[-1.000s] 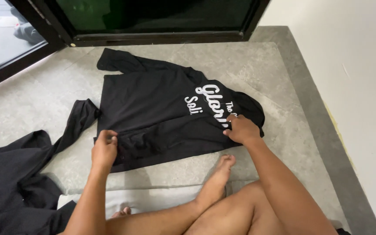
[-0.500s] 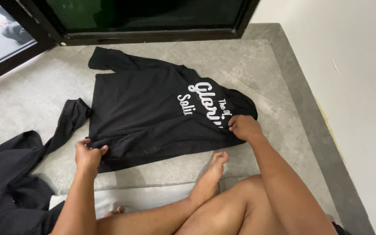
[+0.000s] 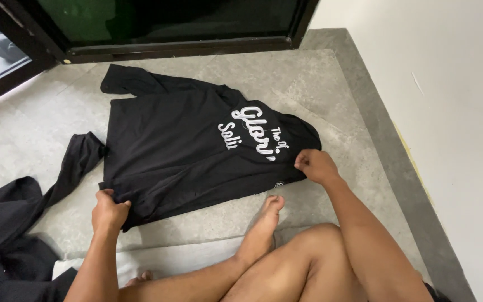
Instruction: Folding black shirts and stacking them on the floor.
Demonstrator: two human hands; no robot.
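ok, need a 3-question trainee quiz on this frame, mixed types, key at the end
1. True or false: the black hooded sweatshirt with white lettering lies spread on the grey stone floor.
2. The left hand grips the sweatshirt at: A) the hood B) the near hem corner C) the far sleeve.
3. What lies at the far left, beside the sweatshirt?

Key
1. True.
2. B; the right hand pinches the edge by the hood.
3. A second dark crumpled garment.
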